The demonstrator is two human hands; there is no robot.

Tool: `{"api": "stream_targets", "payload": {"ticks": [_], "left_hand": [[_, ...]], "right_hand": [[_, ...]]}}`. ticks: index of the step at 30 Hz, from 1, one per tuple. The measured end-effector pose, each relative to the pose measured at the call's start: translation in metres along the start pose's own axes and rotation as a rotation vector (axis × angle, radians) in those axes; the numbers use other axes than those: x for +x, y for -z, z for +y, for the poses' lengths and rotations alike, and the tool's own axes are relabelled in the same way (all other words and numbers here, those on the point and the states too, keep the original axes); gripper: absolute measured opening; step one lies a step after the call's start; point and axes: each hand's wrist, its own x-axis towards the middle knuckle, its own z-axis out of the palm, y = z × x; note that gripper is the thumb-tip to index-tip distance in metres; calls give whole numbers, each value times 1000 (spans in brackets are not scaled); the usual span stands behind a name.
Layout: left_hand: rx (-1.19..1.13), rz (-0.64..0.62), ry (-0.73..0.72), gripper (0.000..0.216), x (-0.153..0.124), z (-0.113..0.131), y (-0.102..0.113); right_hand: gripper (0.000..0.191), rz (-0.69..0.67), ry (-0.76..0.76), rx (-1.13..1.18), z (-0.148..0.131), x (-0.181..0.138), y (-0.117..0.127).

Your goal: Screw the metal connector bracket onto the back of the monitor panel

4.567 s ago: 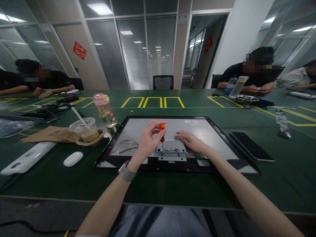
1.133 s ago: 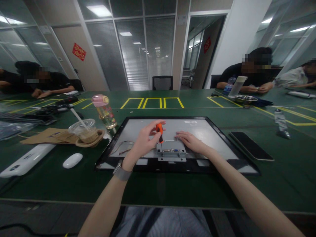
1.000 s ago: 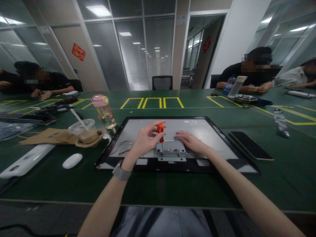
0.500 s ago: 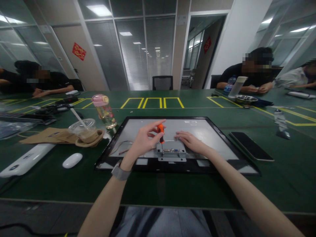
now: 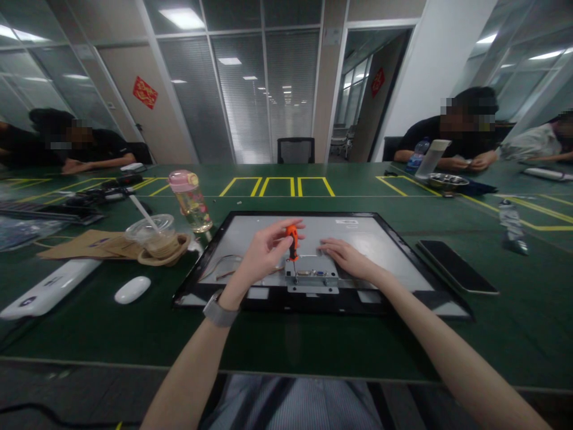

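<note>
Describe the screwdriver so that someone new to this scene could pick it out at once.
On the green table lies a black-framed panel, its grey back up. At the panel's near middle sits a metal port bracket, and the left hand holds the screwdriver upright over one end of it. It is the only bright orange thing on the panel.

The left hand (image 5: 262,255) has eased its curl on the small orange-handled screwdriver (image 5: 292,237). The fingers (image 5: 299,225) now stretch out past the handle's top, where earlier they wrapped short of it. The handle now shows between thumb and forefinger, and the wrist sits a little lower.
</note>
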Motion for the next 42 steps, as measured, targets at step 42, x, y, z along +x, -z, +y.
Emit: {"api": "stream_targets", "payload": {"ticks": [42], "left_hand": [[244,-47,-104,42,1,4,2]], "right_hand": [[39,21,18,42,1,-1,0]]}}
